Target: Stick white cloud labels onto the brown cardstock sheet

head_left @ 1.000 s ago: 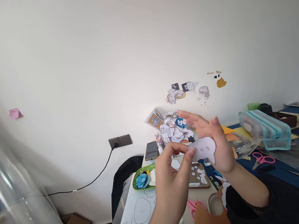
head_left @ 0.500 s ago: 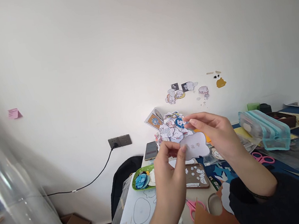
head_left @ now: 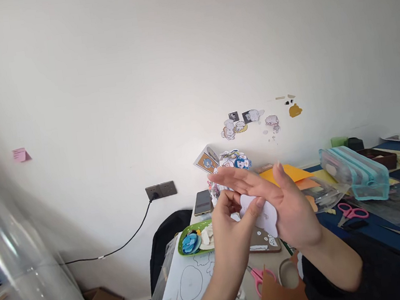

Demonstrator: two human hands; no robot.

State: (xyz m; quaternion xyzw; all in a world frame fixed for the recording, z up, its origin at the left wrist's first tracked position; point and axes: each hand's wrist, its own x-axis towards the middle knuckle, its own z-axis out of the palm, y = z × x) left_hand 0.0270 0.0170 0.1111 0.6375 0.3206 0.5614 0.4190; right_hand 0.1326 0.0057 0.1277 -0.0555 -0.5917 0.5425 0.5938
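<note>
and here's the left hand (head_left: 233, 228), thumb and fingertips pinched on a white paper cut-out (head_left: 268, 222) with a wavy edge, holding it up above the table (head_left: 369, 236), tilted, faint marks on its face! over comes the right hand (head_left: 291, 212), gripping nothing, palm spread, fingers stretched out behind and above that cut-out; the paper sits right in front of the palm, and whether it touches there is tough to call. below the hands, a brown tray (head_left: 267, 250) with small white pieces, partly hidden. to the left of it, a green tray (head_left: 180, 240) carrying blue pieces (head_left: 190, 243) and white ones, a phone (head_left: 202, 203) just behind, and a sheet with drawn outlines (head_left: 186, 293) in front. down low, pink scissors (head_left: 259, 279) right beside a brown sheet (head_left: 284, 298), and over on the right, a striped teal pencil case (head_left: 355, 170)
</note>
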